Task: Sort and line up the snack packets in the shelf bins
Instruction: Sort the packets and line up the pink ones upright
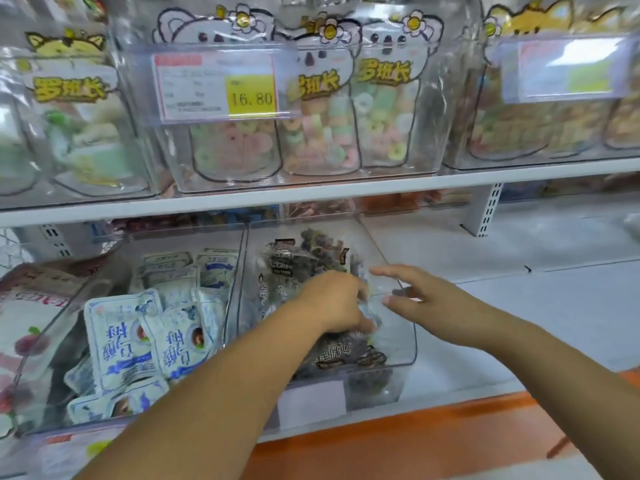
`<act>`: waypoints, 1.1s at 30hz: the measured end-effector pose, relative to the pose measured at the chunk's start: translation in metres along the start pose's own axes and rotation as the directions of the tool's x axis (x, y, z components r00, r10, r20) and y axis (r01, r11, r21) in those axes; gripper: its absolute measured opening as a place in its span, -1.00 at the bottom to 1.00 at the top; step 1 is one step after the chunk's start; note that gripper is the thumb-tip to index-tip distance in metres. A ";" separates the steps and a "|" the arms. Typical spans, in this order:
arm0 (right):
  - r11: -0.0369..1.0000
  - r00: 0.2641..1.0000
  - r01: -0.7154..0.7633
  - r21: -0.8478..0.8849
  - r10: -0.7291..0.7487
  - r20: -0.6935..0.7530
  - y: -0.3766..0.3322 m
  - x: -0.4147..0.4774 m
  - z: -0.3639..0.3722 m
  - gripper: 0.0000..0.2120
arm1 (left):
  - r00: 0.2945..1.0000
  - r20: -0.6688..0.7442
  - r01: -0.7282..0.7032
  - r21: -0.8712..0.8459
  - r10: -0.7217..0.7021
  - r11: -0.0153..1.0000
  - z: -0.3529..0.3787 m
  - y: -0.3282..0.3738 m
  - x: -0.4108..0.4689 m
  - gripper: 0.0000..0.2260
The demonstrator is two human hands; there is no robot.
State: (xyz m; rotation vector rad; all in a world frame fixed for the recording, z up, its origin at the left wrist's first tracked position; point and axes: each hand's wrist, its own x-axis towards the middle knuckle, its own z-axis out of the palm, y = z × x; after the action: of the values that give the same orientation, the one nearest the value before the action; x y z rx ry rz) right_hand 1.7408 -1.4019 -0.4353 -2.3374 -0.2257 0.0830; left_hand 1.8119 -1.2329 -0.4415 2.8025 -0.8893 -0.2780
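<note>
A clear plastic bin [401, 348] on the lower shelf holds several dark snack packets [294, 265]. My left hand [332, 303] reaches down into this bin, its fingers curled round one of the dark packets. My right hand [415, 296] hovers at the bin's right wall with fingers spread and holds nothing. The bin to the left [235, 282] holds several white and blue packets [117, 334], some upright and some lying askew.
Far left, another bin [31, 348] has white and pink packs. The upper shelf [311, 194] carries clear bins of ring candy bags [318, 133] with a price tag [216, 86]. Bare white shelf [519, 289] lies right of the bins. An orange edge [415, 434] runs below.
</note>
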 end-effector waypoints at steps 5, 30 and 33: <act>0.985 0.999 -0.011 0.172 0.019 -0.044 0.004 -0.001 0.014 -0.61 | 0.998 -0.035 0.062 0.288 -0.054 0.956 0.004 0.003 0.015 -0.55; 0.856 0.982 0.185 0.483 -0.148 -0.114 -0.111 0.001 0.073 -0.59 | 0.894 -0.375 -0.254 -0.876 -0.247 0.410 -0.038 -0.059 -0.165 -0.81; 0.861 0.968 0.250 0.442 -0.229 -0.100 -0.133 0.006 0.104 -0.65 | 0.891 -0.322 -0.197 -0.910 -0.321 0.366 -0.027 -0.082 -0.195 -0.66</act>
State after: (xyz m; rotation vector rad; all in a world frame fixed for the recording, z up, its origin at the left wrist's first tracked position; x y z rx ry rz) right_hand 1.7154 -1.2362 -0.4135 -1.8272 -0.4262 -0.0378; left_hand 1.7070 -1.0499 -0.4109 1.6459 -0.2854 -0.0648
